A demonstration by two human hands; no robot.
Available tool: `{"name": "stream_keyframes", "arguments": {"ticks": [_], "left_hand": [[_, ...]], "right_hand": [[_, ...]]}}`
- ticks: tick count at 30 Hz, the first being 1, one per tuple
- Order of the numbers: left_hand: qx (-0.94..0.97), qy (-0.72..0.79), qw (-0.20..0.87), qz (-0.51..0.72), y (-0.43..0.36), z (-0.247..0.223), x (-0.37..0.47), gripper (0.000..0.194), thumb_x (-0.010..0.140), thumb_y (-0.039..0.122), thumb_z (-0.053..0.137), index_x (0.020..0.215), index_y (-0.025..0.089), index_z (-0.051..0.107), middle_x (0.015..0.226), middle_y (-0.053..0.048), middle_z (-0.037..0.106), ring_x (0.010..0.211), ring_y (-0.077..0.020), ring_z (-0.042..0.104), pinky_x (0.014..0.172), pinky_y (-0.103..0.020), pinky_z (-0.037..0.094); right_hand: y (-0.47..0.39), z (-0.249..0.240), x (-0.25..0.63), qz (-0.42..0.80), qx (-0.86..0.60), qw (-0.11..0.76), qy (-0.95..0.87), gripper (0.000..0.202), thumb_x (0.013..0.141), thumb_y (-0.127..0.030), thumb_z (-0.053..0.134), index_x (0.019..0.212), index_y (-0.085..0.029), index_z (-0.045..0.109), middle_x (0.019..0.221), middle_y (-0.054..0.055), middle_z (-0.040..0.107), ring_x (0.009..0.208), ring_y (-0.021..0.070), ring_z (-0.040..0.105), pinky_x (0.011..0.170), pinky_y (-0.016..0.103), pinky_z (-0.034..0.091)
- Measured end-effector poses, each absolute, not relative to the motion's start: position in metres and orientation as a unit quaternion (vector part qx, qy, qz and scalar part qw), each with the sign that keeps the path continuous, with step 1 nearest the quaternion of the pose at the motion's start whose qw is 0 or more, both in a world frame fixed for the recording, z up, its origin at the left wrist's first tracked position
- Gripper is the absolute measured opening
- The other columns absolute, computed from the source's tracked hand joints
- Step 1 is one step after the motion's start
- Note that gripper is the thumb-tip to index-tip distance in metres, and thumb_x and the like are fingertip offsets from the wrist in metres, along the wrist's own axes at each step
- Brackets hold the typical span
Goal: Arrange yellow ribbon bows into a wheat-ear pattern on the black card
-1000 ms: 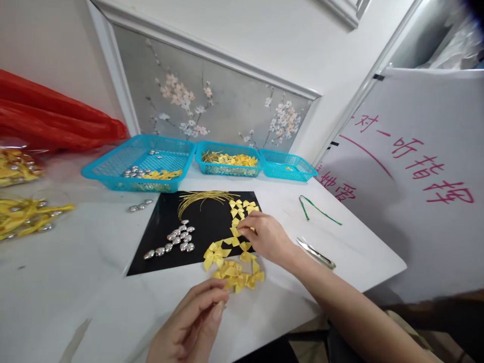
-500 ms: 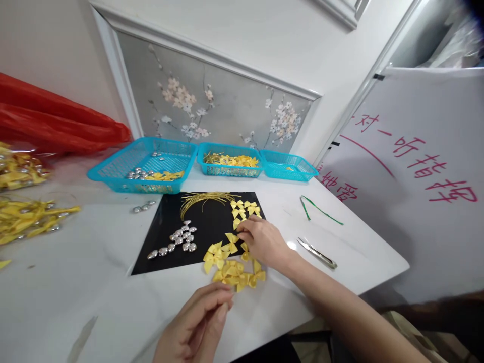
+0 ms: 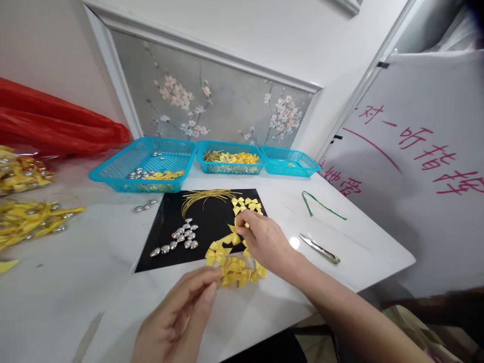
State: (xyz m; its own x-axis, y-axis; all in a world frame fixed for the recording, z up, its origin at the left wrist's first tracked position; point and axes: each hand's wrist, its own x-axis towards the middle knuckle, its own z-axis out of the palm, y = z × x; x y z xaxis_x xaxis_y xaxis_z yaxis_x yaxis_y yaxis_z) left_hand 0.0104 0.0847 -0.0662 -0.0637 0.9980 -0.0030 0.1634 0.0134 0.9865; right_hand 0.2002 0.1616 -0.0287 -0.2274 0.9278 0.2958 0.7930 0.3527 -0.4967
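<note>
My right hand [image 3: 264, 239] is over the right side of a black mat [image 3: 212, 214], its fingers pinched at a yellow ribbon bow [image 3: 233, 236]. Closer to me, my left hand [image 3: 185, 307] has thumb and index finger nearly together beside a pile of yellow bows [image 3: 240, 272]. What its fingertips hold, if anything, I cannot make out. More bows [image 3: 245, 204] lie in short rows at the mat's back right corner. Silver beads [image 3: 185, 234] form a cluster on the mat's left half, and thin gold ties [image 3: 206, 195] curve along its back edge.
Three blue baskets line the wall: a large one [image 3: 109, 174] with beads and bows, a middle one [image 3: 230, 168] with ties and bows, and a right one [image 3: 293, 170] holding little. Thread snips [image 3: 320, 249] and a green cord [image 3: 325, 206] lie at right, bagged yellow pieces [image 3: 26, 222] at left.
My left hand has moved left and slightly up. My right hand has shifted slightly, its fingertips now at a bow on the mat. The view has tilted a little.
</note>
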Motion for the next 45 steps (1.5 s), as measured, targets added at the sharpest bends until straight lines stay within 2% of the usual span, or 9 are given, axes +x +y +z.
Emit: {"name": "stream_keyframes", "arguments": {"ticks": [3, 8, 13, 19, 25, 29, 34, 39, 45], "left_hand": [[0.528, 0.582, 0.416, 0.458, 0.098, -0.051, 0.009, 0.042, 0.072, 0.059, 0.074, 0.106, 0.033, 0.073, 0.111, -0.002, 0.073, 0.099, -0.0233, 0.070, 0.081, -0.022, 0.057], [0.518, 0.534, 0.486, 0.459, 0.101, -0.035, 0.019, 0.032, 0.070, 0.047, 0.081, 0.095, 0.028, 0.075, 0.093, -0.002, 0.077, 0.084, -0.0195, 0.072, 0.072, -0.020, 0.058], [0.442, 0.539, 0.523, 0.489, 0.094, -0.039, 0.023, 0.033, 0.070, 0.045, 0.083, 0.096, 0.028, 0.075, 0.095, 0.000, 0.077, 0.088, -0.0161, 0.070, 0.077, -0.017, 0.056], [0.362, 0.501, 0.586, 0.524, 0.089, -0.038, 0.027, 0.036, 0.067, 0.043, 0.087, 0.097, 0.030, 0.072, 0.091, 0.004, 0.074, 0.091, -0.0139, 0.067, 0.081, -0.016, 0.054], [0.415, 0.474, 0.626, 0.460, 0.083, -0.040, 0.019, 0.032, 0.078, 0.047, 0.078, 0.104, 0.029, 0.071, 0.111, -0.001, 0.072, 0.107, -0.0214, 0.062, 0.089, -0.026, 0.054], [0.449, 0.489, 0.599, 0.448, 0.084, -0.036, 0.017, 0.025, 0.079, 0.047, 0.076, 0.092, 0.026, 0.072, 0.096, -0.001, 0.071, 0.096, -0.0207, 0.062, 0.086, -0.025, 0.051], [0.393, 0.436, 0.691, 0.422, 0.087, -0.030, 0.024, 0.028, 0.084, 0.045, 0.071, 0.069, 0.021, 0.067, 0.078, 0.000, 0.061, 0.081, -0.0169, 0.054, 0.078, -0.024, 0.049], [0.333, 0.428, 0.721, 0.431, 0.087, -0.031, 0.026, 0.025, 0.079, 0.043, 0.076, 0.070, 0.022, 0.069, 0.077, 0.000, 0.062, 0.084, -0.0165, 0.055, 0.081, -0.024, 0.051], [0.347, 0.442, 0.698, 0.443, 0.088, -0.037, 0.027, 0.026, 0.077, 0.045, 0.078, 0.069, 0.022, 0.071, 0.074, 0.001, 0.064, 0.081, -0.0161, 0.058, 0.080, -0.023, 0.051]], "right_hand": [[0.143, -0.019, 0.198, 0.147, -0.487, 0.293, -0.810, 0.018, 0.095, -0.002, 0.056, 0.094, -0.019, 0.062, 0.091, -0.001, 0.064, 0.081, 0.0146, 0.059, 0.071, 0.023, 0.040], [0.119, -0.010, 0.195, 0.223, -0.368, 0.375, -0.821, 0.019, 0.095, -0.003, 0.053, 0.090, -0.016, 0.066, 0.087, 0.001, 0.065, 0.077, 0.0126, 0.059, 0.069, 0.021, 0.041], [0.102, -0.023, 0.196, 0.394, -0.417, 0.476, -0.667, 0.016, 0.100, -0.018, 0.048, 0.101, -0.020, 0.064, 0.089, 0.000, 0.065, 0.072, 0.0119, 0.057, 0.064, 0.021, 0.043], [0.081, -0.046, 0.180, 0.569, -0.391, 0.535, -0.486, 0.017, 0.091, -0.034, 0.068, 0.095, -0.018, 0.064, 0.085, 0.001, 0.061, 0.075, 0.0136, 0.054, 0.067, 0.023, 0.042], [0.079, -0.040, 0.175, 0.533, -0.395, 0.554, -0.503, 0.025, 0.096, -0.038, 0.060, 0.083, -0.017, 0.062, 0.077, 0.001, 0.058, 0.072, 0.0140, 0.050, 0.066, 0.025, 0.040], [0.077, -0.036, 0.178, 0.477, -0.437, 0.519, -0.558, 0.020, 0.094, -0.033, 0.060, 0.081, -0.017, 0.062, 0.078, 0.001, 0.059, 0.069, 0.0144, 0.049, 0.064, 0.025, 0.039], [0.077, -0.039, 0.175, 0.595, -0.374, 0.531, -0.474, 0.033, 0.092, -0.045, 0.066, 0.078, -0.016, 0.060, 0.073, 0.001, 0.055, 0.067, 0.0133, 0.047, 0.064, 0.024, 0.038], [0.080, -0.042, 0.174, 0.612, -0.365, 0.544, -0.443, 0.042, 0.092, -0.054, 0.067, 0.077, -0.016, 0.057, 0.068, -0.002, 0.048, 0.061, 0.0102, 0.038, 0.058, 0.021, 0.032], [0.079, -0.039, 0.178, 0.597, -0.393, 0.517, -0.471, 0.042, 0.088, -0.054, 0.069, 0.078, -0.015, 0.058, 0.072, 0.000, 0.052, 0.065, 0.0114, 0.042, 0.061, 0.022, 0.034]]}}
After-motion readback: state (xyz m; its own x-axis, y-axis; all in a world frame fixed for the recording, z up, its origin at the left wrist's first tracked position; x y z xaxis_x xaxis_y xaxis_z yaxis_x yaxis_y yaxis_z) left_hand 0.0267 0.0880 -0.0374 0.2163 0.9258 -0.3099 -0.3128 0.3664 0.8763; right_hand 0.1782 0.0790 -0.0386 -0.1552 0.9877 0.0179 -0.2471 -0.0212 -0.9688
